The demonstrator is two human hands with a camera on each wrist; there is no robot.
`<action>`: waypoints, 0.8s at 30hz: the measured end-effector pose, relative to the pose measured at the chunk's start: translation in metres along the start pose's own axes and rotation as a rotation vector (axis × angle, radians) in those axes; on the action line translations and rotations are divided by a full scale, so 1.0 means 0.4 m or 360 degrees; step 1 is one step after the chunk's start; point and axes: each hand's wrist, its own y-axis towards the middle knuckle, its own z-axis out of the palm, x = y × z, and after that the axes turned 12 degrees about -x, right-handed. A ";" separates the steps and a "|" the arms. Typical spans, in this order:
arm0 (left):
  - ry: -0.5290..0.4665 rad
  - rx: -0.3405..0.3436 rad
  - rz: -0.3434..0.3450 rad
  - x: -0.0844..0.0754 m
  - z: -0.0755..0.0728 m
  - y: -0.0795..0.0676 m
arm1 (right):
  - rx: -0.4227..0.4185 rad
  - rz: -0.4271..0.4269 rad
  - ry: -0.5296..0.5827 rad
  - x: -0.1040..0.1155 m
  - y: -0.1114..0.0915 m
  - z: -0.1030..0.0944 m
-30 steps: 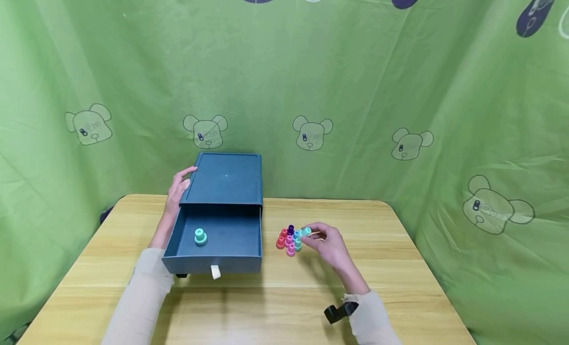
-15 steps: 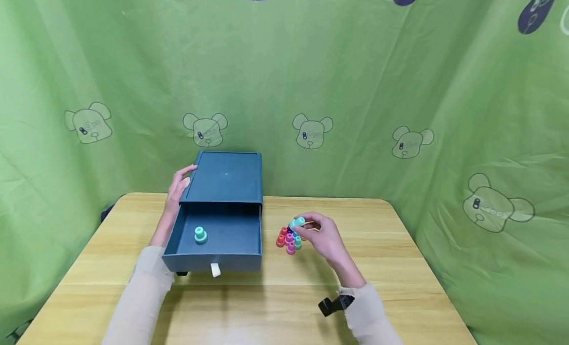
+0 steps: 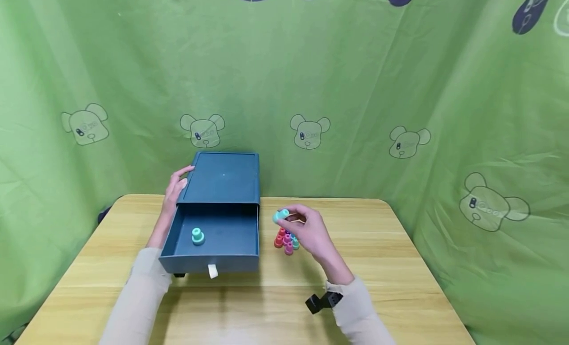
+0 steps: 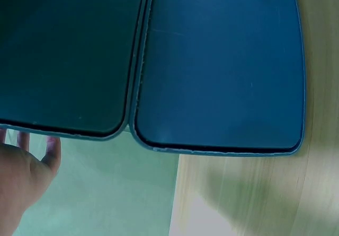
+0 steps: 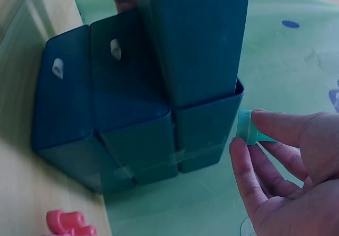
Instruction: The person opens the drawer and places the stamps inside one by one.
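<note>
A blue drawer unit [image 3: 224,177] stands at the left of the table, its top drawer [image 3: 228,241] pulled out. Inside that drawer one teal peg [image 3: 197,237] stands upright, towards the left. My left hand [image 3: 175,191] rests against the unit's left side; in the left wrist view its fingertips [image 4: 52,146] touch the side. To the right of the drawer, my right hand [image 3: 309,231] pinches a light teal peg [image 3: 281,216] between thumb and fingers, up in the air. The right wrist view shows this peg [image 5: 246,127] held beside the unit.
Several coloured pegs [image 3: 287,240] stand clustered on the table [image 3: 355,246] below the right hand, partly hidden by it. A white pull tab [image 3: 213,271] hangs on the drawer front. Green curtain [image 3: 355,162] closes off the back and sides. Lower drawers [image 5: 127,77] are shut.
My right hand has lifted the light teal peg from beside the cluster and carried it left and up, towards the drawer. The left hand stays at the unit's side.
</note>
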 end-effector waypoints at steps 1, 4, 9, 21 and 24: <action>0.0000 0.0000 0.0004 0.001 -0.001 0.000 | 0.0004 -0.0002 0.0008 0.007 0.000 0.004; 0.0001 0.0000 0.0009 0.004 -0.002 0.001 | 0.0012 -0.0015 0.0011 0.026 0.000 0.015; 0.0016 0.0001 0.0010 0.006 -0.003 0.002 | 0.0018 -0.0070 0.0009 0.061 -0.002 0.031; 0.0044 0.0002 0.0034 0.010 -0.005 0.004 | 0.0158 -0.0198 0.0079 0.128 -0.011 0.085; 0.0049 0.0001 0.0034 0.008 -0.003 0.004 | 0.0179 -0.0224 0.0064 0.139 -0.011 0.100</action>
